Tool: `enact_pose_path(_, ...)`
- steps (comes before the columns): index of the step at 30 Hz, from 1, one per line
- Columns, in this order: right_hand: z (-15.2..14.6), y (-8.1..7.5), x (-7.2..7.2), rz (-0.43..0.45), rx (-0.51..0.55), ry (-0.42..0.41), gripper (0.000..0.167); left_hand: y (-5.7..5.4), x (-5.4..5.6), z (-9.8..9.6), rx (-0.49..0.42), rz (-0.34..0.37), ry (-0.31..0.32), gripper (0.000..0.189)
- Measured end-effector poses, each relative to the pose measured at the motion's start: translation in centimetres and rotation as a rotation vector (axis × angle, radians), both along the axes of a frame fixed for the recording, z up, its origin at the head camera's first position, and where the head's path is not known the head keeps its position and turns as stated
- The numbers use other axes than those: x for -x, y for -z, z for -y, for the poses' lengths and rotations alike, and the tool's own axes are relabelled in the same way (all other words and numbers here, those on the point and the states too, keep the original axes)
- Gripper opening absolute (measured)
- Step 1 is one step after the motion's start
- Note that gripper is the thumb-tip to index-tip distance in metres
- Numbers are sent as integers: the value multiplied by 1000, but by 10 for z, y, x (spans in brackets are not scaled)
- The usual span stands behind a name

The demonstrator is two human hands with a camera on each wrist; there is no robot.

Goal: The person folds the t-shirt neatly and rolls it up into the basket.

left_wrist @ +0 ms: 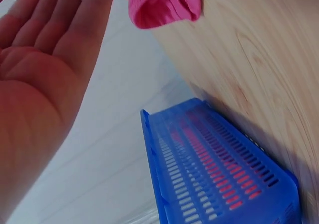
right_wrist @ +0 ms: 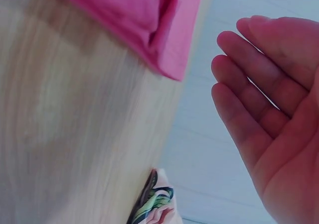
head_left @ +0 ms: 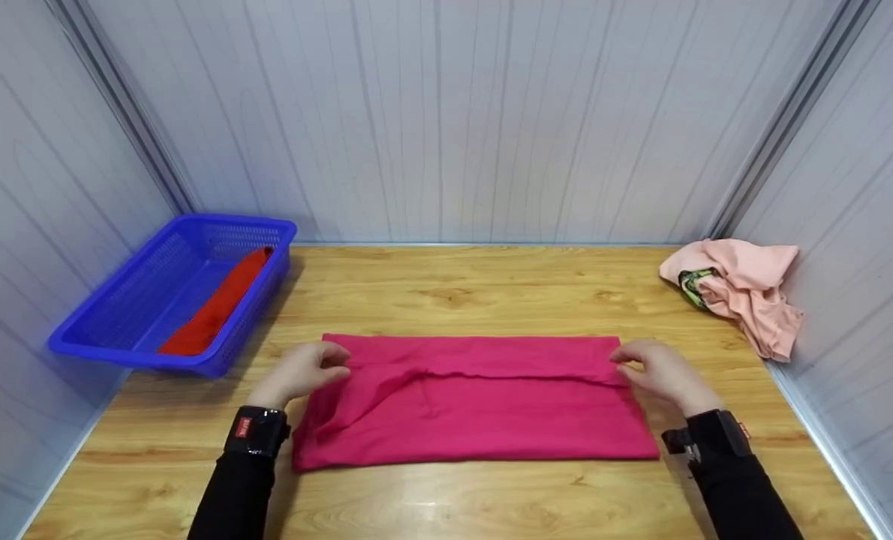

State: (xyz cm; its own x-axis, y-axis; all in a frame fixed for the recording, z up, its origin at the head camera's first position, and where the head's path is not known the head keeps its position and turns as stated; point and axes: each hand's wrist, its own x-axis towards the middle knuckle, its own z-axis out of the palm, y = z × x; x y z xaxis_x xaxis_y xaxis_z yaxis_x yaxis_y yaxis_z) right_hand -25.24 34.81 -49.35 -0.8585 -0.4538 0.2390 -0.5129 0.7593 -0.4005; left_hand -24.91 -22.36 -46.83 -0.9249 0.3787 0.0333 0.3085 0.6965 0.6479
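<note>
A bright pink cloth garment (head_left: 491,420), folded into a wide rectangle, lies on the wooden table, with a folded band along its far side and wrinkles at its left. By its far left corner is my left hand (head_left: 304,373), fingers extended in the left wrist view, where the hand (left_wrist: 45,79) holds nothing. My right hand (head_left: 664,373) hovers at the far right corner. In the right wrist view that hand (right_wrist: 279,99) has loosely bent fingers, apart from the pink cloth (right_wrist: 134,20). Whether fingertips touch the cloth in the head view is hard to tell.
A blue plastic basket (head_left: 101,351) stands at the left, with a folded red cloth (head_left: 221,307) inside. At the far right, against the wall, a crumpled light pink garment (head_left: 747,277) with a green print lies on the wooden table (head_left: 446,292). Pale panel walls (head_left: 446,127) enclose the table.
</note>
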Motion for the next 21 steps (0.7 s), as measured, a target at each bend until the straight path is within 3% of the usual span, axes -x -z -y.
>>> enact_pose_path(13, 23, 9, -22, -23, -99, -69, 34, 5, 2, -17, 85, -22, -12, 32)
enact_pose_path(21, 32, 16, -25, 1, -145, -107, 44, 12, 4, -23, 86, -17, -27, 29)
